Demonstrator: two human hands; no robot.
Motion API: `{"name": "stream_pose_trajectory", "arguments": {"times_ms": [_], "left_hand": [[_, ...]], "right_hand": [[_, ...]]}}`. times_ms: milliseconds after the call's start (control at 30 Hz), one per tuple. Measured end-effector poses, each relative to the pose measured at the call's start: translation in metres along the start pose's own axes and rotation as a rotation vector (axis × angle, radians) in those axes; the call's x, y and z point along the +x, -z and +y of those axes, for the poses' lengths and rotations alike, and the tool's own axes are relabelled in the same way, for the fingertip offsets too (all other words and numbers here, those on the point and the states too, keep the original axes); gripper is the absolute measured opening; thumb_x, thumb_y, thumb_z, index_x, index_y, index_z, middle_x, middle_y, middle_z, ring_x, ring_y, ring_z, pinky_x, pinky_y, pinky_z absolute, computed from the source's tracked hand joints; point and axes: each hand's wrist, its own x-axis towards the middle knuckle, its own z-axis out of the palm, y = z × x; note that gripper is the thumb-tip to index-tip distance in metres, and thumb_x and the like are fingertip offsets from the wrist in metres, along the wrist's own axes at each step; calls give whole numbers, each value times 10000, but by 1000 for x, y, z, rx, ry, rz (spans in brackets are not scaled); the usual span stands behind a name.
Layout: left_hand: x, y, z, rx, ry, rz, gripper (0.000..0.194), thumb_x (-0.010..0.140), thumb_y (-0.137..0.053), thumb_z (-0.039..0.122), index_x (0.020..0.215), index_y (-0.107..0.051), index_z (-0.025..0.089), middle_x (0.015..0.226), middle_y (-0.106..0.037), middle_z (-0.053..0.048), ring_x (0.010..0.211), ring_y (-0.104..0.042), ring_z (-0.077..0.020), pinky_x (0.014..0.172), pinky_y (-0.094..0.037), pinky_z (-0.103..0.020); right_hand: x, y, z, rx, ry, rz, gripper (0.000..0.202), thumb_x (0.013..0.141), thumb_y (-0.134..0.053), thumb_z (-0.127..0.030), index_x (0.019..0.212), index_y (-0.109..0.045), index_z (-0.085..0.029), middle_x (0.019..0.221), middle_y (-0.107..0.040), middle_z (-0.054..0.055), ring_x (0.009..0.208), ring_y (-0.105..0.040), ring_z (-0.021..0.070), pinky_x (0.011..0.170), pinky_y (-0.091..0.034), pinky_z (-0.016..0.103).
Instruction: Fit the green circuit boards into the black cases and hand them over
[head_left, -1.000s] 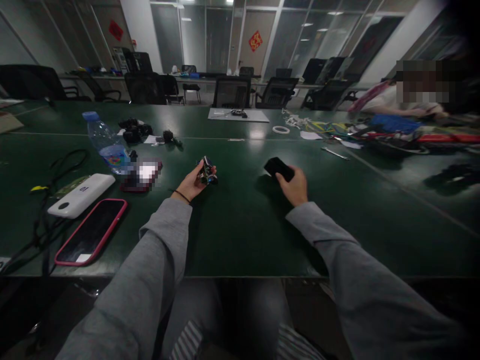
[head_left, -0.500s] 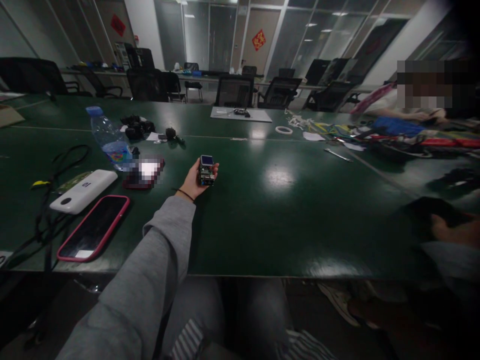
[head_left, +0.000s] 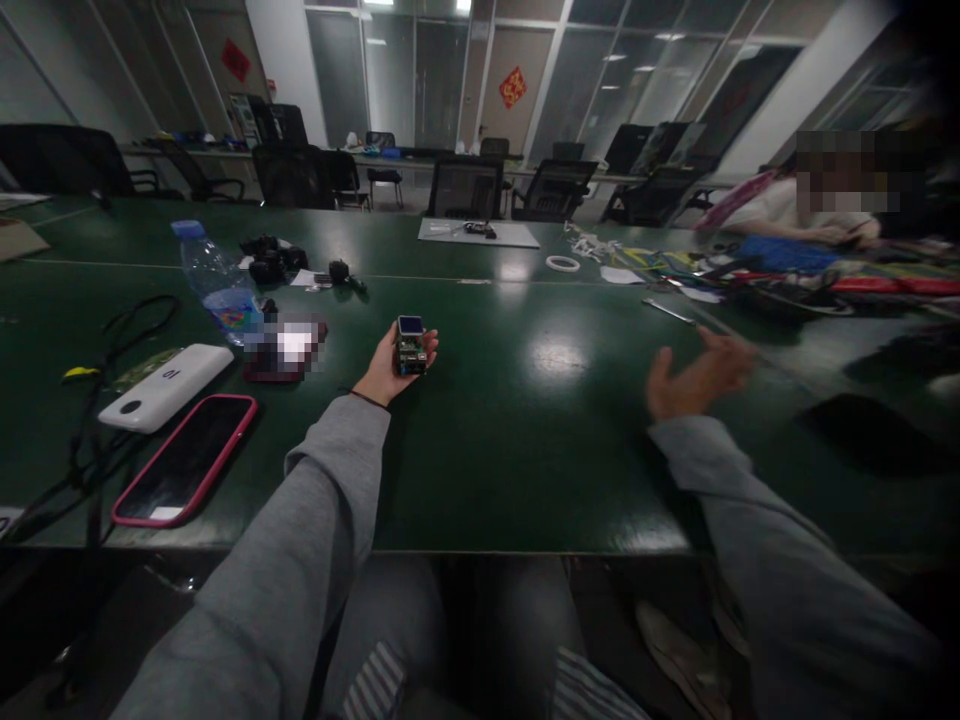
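My left hand [head_left: 387,364] is clasping a small screened circuit board [head_left: 412,348] right of the plastic bottle [head_left: 215,284]. Farther right of the bottle, my right hand [head_left: 696,380] is hovering, fingers apart.

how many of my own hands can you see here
2. Your left hand holds a small circuit board, which hides part of its palm; your right hand, blurred but open, is over the right side of the table.

Held a small circuit-board device [head_left: 412,347] with a dark, pale-framed screen [head_left: 410,325] at its top and silvery connectors [head_left: 413,358] below, to the right of the plastic bottle [head_left: 217,280].
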Motion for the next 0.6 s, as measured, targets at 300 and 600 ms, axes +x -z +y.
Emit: {"name": "stream_pose_trajectory", "arguments": {"times_ms": [300,600], "left_hand": [[-1,-2,-1,96,17,52,436,953,-415,480,1054,-654,130,868,-734,-105,814,-699,-209,741,-558,-329],[-9,-20,1,80,-21,115,405,954,-416,481,977,-642,146,666,-650,-58,691,-654,-183,734,-521,-315]], "right_hand": [[-129,-23,-249,577,659,-578,491,963,-435,-458,1437,-365,-348,1476,-321,53,1372,-306,294,1107,-322,504],[-125,-60,-245,782,449,-685,446,989,-285,-335,1400,-426,-237,1419,-387,103,1314,-409,244,1105,-395,452]]}}
